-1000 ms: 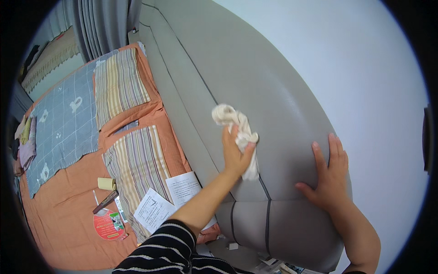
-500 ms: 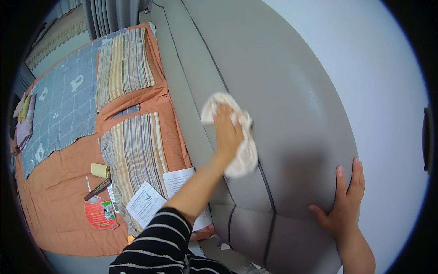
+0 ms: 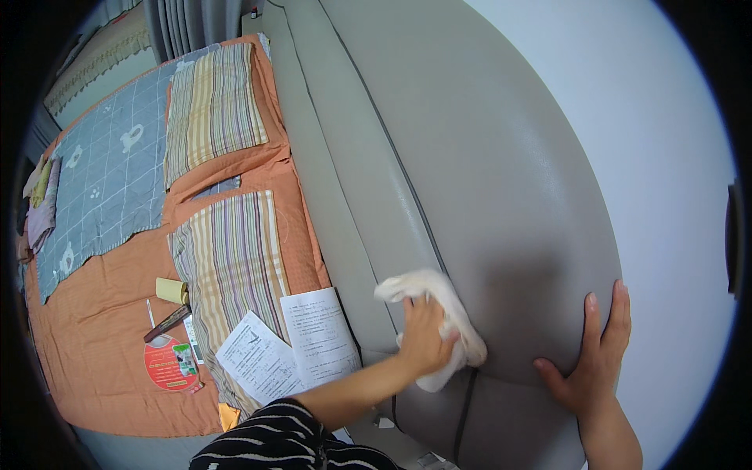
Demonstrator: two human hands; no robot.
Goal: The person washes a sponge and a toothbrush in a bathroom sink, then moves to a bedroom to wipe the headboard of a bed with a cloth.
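A cream-white cloth (image 3: 457,309) lies bunched under my left hand (image 3: 425,338), whose fingers grip it and press it to the grey padded headboard (image 3: 486,157). The cloth covers part of a dark seam low on the panel. Its folds hide some of my fingertips. My right hand (image 3: 589,360) rests flat near the headboard's right edge, fingers spread, holding nothing.
Left of the headboard stretches a bed with an orange sheet (image 3: 102,376), striped pillows (image 3: 231,251) and a blue-grey blanket (image 3: 110,157). Printed papers (image 3: 262,356), a round red fan (image 3: 168,364) and a yellow case (image 3: 171,291) lie there. A white wall (image 3: 658,157) rises at right.
My left hand has moved the cloth down along the headboard, toward me and slightly right. More of the papers now shows. The right hand has stayed nearly in place.
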